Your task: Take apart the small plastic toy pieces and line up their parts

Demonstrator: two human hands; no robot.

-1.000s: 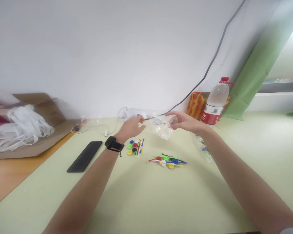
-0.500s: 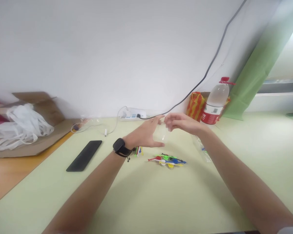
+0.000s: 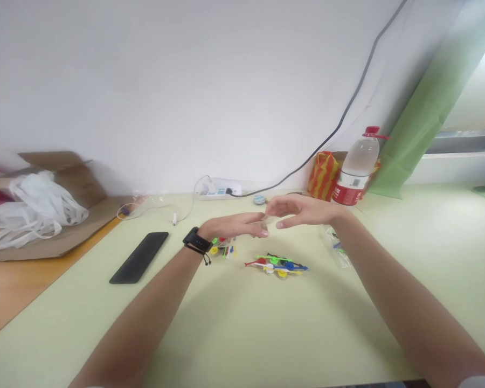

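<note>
My left hand (image 3: 236,225), wearing a black watch (image 3: 197,240) on its wrist, is closed with its fingertips on a thin piece of clear plastic (image 3: 269,220). What kind of thing the plastic is I cannot make out. My right hand (image 3: 301,210) is just to the right of it, fingers curved and thumb apart, its fingertips close to the plastic's edge. Below both hands lies a pile of coloured plastic pointers with round hubs (image 3: 277,265) on the table. More small coloured pieces (image 3: 225,249) lie partly hidden under my left hand.
A black flat slab (image 3: 139,257) lies at left, near cardboard with white plastic bags (image 3: 44,207). Along the wall sit a power strip (image 3: 220,189) and a small round tin (image 3: 260,200). A large bottle (image 3: 354,172) and clear packet (image 3: 338,249) are at right.
My left hand has turned flatter and lower, its thumb and fingers brought together on the clear plastic. My right hand's fingers have spread, and the round tin has come into view.
</note>
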